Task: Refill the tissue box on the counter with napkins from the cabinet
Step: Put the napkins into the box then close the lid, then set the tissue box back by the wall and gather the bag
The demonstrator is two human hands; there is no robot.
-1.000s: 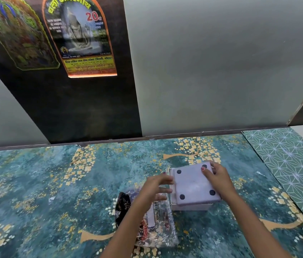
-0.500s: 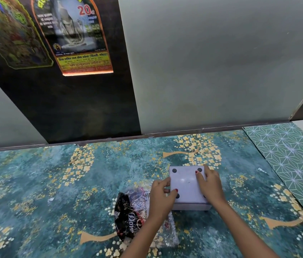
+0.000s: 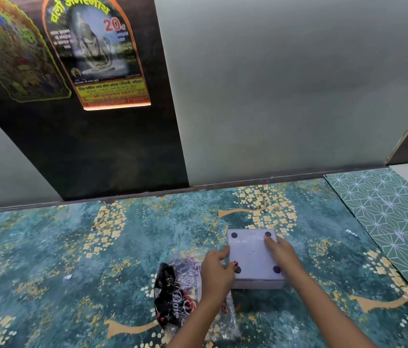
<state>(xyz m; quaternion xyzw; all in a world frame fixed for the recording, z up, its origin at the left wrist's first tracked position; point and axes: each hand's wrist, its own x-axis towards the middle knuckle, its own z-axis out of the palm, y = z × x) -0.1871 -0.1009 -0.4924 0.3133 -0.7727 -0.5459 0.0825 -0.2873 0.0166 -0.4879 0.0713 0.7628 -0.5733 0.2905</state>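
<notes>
A white square tissue box point(image 3: 252, 254) lies upside down on the teal flowered counter point(image 3: 97, 247), its flat base up with a black round foot at each corner. My left hand point(image 3: 219, 270) grips its left edge, thumb on top near the front-left foot. My right hand point(image 3: 282, 252) presses on the right side of the base, fingertips near the back-right foot. Left of the box lies a clear and black plastic napkin packet point(image 3: 180, 295), partly under my left forearm.
A frosted glass panel point(image 3: 285, 84) and a dark panel point(image 3: 97, 146) with two posters rise behind the counter. A green geometric-patterned mat point(image 3: 393, 222) covers the counter at the right.
The loose base panel, tilted and held up a second ago, now sits flat on the box. Both hands have closed in on its sides.
</notes>
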